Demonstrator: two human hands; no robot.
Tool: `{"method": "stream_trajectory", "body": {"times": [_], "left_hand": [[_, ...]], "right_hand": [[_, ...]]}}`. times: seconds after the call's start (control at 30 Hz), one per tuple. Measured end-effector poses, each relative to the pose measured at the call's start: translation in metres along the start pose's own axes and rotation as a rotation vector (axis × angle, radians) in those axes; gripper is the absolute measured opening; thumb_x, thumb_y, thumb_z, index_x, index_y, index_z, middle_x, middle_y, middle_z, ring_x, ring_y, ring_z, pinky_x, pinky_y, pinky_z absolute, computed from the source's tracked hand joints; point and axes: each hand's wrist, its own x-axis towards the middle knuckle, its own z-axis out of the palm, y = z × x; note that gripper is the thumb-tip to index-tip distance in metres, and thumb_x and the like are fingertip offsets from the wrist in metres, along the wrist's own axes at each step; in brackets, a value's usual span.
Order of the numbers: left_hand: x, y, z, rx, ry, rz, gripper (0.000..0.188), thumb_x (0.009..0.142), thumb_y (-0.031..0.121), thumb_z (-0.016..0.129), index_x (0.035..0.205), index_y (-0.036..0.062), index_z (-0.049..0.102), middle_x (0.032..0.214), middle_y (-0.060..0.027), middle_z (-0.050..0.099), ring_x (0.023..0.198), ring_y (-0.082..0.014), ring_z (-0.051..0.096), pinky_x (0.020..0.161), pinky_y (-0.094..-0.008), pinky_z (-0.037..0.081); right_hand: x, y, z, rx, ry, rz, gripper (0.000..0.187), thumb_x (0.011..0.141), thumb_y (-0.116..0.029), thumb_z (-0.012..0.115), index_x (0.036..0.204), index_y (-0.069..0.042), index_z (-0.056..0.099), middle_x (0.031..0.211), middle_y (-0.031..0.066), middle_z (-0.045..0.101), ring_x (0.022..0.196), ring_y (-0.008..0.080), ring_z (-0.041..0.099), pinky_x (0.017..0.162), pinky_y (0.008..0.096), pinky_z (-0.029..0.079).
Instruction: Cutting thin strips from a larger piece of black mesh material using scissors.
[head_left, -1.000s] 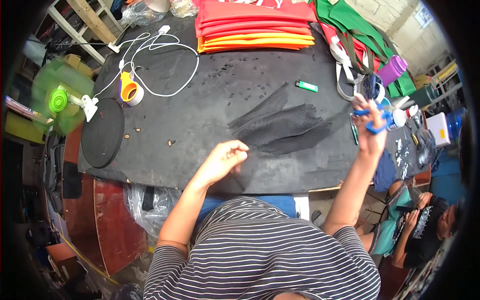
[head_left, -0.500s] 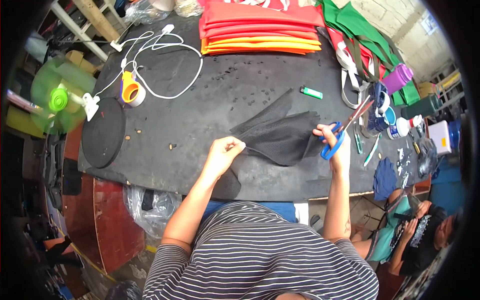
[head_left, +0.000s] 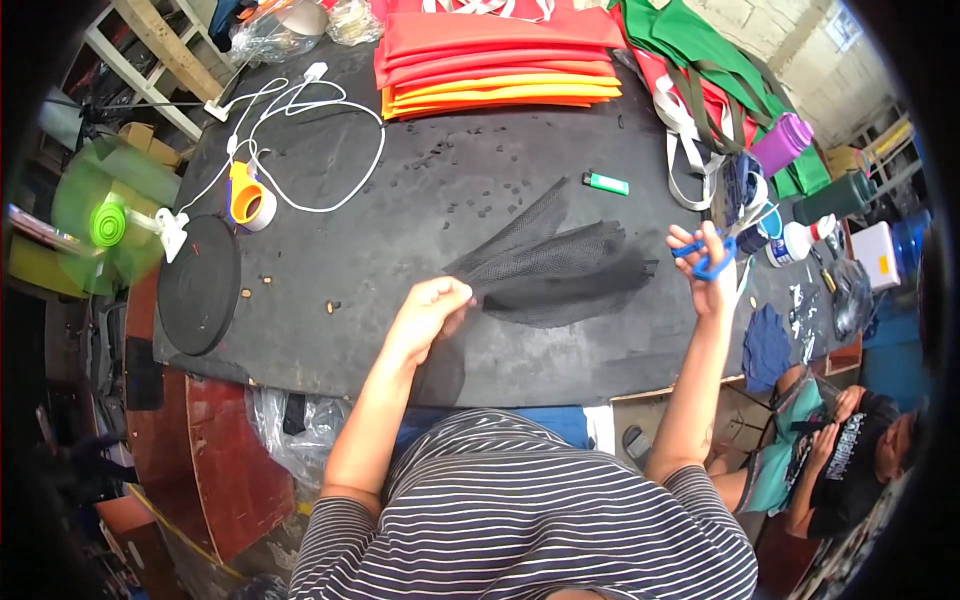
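My left hand (head_left: 430, 315) pinches a gathered edge of black mesh fabric (head_left: 560, 270). The fabric fans out to the right over the dark tabletop, and a further flap hangs below the hand toward the table's front edge. Off to the right of the fabric, my right hand (head_left: 708, 265) is closed around the blue handles of a pair of scissors (head_left: 712, 262). The blades point away to the upper right, toward a cup-like holder, and are partly lost against the things there. The scissors are apart from the fabric.
Red and orange folded fabric (head_left: 500, 65) is stacked at the back. A green lighter (head_left: 606, 184) lies beyond the mesh. Left are a tape dispenser (head_left: 248, 200), a white cable (head_left: 375, 165), a black webbing roll (head_left: 198, 285) and a fan (head_left: 108, 222). A person (head_left: 850, 450) sits at right.
My right hand has moved right with the scissors, away from the mesh, whose right end now lies free. My left hand still pinches the fabric.
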Motion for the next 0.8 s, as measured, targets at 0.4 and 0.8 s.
{"method": "stream_trajectory", "body": {"times": [0.4, 0.8], "left_hand": [[0.012, -0.01, 0.002, 0.025, 0.186, 0.02, 0.013, 0.083, 0.014, 0.057, 0.079, 0.0022, 0.06, 0.055, 0.0039, 0.048, 0.042, -0.003, 0.035, 0.038, -0.0187, 0.023], [0.003, -0.002, 0.001, -0.02, 0.146, 0.011, 0.016, 0.082, 0.017, 0.058, 0.081, 0.0024, 0.062, 0.053, 0.0045, 0.047, 0.042, -0.0025, 0.034, 0.039, -0.0191, 0.022]], "right_hand": [[-0.114, 0.074, 0.061, -0.347, -0.763, 0.551, 0.025, 0.081, -0.027, 0.061, 0.076, -0.004, 0.052, 0.062, -0.0002, 0.051, 0.05, 0.0068, 0.052, 0.045, 0.0189, 0.039], [-0.122, 0.098, 0.088, -0.326, -0.803, 0.712, 0.033, 0.084, -0.035, 0.057, 0.074, -0.004, 0.052, 0.058, 0.0002, 0.052, 0.045, 0.0079, 0.05, 0.042, 0.0203, 0.041]]}}
